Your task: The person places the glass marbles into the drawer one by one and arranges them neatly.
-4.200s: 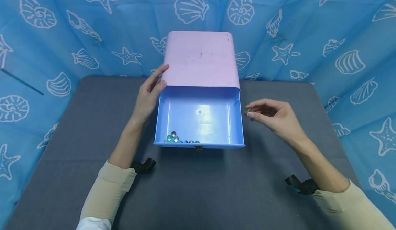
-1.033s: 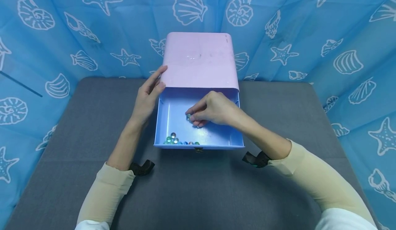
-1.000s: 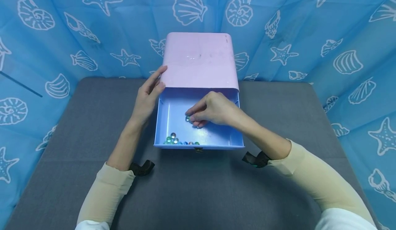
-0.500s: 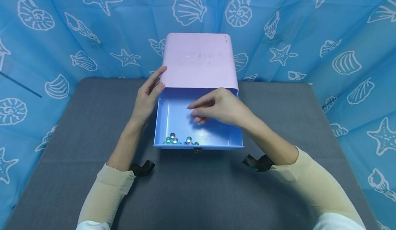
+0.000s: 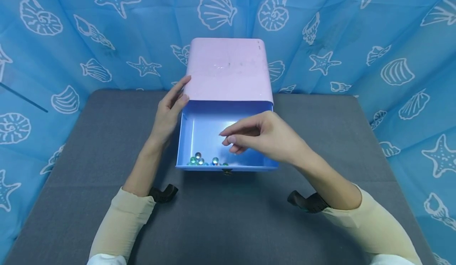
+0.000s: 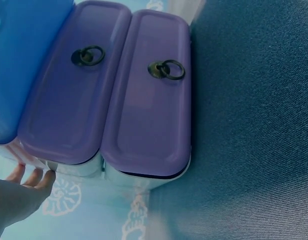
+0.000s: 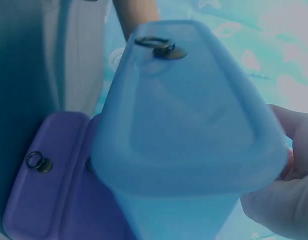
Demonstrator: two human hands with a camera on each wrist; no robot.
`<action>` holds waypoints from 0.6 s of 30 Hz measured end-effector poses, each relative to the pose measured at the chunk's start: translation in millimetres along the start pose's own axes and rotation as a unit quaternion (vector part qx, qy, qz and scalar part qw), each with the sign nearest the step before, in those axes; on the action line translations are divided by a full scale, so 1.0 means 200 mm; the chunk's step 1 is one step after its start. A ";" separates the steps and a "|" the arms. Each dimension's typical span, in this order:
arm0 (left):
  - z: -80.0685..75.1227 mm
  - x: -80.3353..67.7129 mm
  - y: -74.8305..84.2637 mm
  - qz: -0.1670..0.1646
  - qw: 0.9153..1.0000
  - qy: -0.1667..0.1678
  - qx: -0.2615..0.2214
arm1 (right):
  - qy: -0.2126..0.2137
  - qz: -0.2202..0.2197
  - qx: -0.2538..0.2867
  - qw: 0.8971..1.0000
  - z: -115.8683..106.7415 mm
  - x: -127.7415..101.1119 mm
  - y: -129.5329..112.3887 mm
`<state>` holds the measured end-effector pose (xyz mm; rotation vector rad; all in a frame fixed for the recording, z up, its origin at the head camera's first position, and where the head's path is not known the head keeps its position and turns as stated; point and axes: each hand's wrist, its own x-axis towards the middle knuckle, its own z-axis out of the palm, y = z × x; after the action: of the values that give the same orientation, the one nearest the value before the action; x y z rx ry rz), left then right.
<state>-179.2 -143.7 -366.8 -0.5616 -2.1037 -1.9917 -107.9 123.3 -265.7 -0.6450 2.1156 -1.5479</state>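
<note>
A small pink-topped drawer cabinet [image 5: 228,71] stands on the table with its blue top drawer [image 5: 203,130] pulled out. Several glass marbles [image 5: 198,155] lie along the drawer's front wall, mostly to the left; one clear marble [image 5: 215,160] sits on top of others near the middle. My left hand [image 5: 170,108] rests its fingers and thumb against the cabinet's left side. Above the drawer's right part hovers my right hand [image 5: 268,136], fingers loosely bent, with no marble seen between them. The right wrist view shows that hand [image 7: 289,195] beside the blue drawer front [image 7: 184,125].
Below the blue drawer are two purple drawers [image 6: 149,100] with ring pulls, both pushed in. A grey cloth [image 5: 228,217] covers the table, and a blue shell-print curtain [image 5: 142,31] hangs behind. Dark wrist mounts [image 5: 308,202] stick out from both wrists.
My right hand brought a marble from the right of the cabinet into the drawer and let go. The marble rolled to the front wall. The hand then drew back rightward; the left stayed put.
</note>
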 end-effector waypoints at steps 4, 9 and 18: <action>0.00 0.00 0.00 -0.002 1.000 0.000 0.000 | -0.005 -0.024 0.032 0.999 0.02 -0.05 -0.01; 0.00 0.00 0.01 -0.010 1.000 0.002 -0.004 | -0.008 -0.050 0.062 0.997 0.05 -0.13 -0.01; 0.00 0.00 0.01 0.002 1.000 0.000 0.000 | -0.011 -0.105 0.125 0.987 0.12 -0.23 0.06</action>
<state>-178.3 -143.9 -365.7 -0.5654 -2.1009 -1.9895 -57.8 136.1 -279.7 -0.8108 1.8441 -1.8722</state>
